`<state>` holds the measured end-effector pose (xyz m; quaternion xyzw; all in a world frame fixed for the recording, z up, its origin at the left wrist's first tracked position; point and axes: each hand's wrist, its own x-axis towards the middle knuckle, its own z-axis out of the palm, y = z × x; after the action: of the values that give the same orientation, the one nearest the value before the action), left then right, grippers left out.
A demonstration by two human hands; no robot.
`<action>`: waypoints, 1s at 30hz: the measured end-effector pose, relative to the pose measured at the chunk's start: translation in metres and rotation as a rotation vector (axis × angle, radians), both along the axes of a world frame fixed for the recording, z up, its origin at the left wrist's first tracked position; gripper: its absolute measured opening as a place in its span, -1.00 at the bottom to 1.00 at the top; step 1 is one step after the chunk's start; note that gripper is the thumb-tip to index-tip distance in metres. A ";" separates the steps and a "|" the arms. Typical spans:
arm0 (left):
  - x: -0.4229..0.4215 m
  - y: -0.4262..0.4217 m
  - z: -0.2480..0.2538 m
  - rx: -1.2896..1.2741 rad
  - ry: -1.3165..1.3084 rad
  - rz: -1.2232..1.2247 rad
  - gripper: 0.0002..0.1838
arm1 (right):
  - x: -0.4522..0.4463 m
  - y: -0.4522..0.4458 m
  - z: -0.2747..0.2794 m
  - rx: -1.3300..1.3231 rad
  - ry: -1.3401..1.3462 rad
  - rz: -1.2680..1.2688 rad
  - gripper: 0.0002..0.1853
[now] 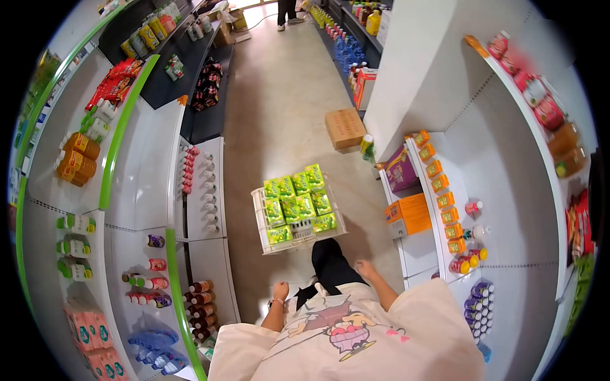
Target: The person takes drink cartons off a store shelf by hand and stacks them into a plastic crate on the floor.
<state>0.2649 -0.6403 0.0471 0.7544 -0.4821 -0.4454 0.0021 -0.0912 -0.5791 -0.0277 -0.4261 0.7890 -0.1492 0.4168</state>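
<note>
My left hand (281, 291) hangs beside my body on the left, its fingers curled inward and too small to make out clearly. On the other side, my right hand (364, 269) is low by my dark trouser leg, near no object, its fingers loosely bent. In front of my legs stands a white plastic crate (259, 219) on the floor. Several green and yellow boxes (290, 210) lie in rows in it. Neither hand touches the crate or the boxes.
Shelves with bottles (203, 311) line the left. On the right shelf (508, 209) are orange packs (447, 200) and purple bottles (476, 311). A cardboard box (345, 128) sits on the floor by a white pillar (419, 70). A person (286, 13) stands far down the aisle.
</note>
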 end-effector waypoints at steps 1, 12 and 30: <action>0.004 0.014 -0.011 0.041 -0.023 -0.009 -0.64 | 0.005 0.029 0.014 0.074 0.000 -0.048 -0.60; -0.087 0.071 -0.010 -0.138 0.112 -0.575 -0.64 | -0.012 0.303 -0.058 0.101 -0.004 -0.564 -0.72; -0.549 0.275 0.434 -1.056 1.590 -1.590 -0.49 | -0.213 0.394 0.476 -1.118 0.757 -0.685 -0.79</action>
<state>-0.2845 -0.3656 0.4814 -0.3192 -0.7905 -0.4081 0.3265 -0.3041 -0.1848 0.4480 -0.3270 0.7734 -0.4918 -0.2303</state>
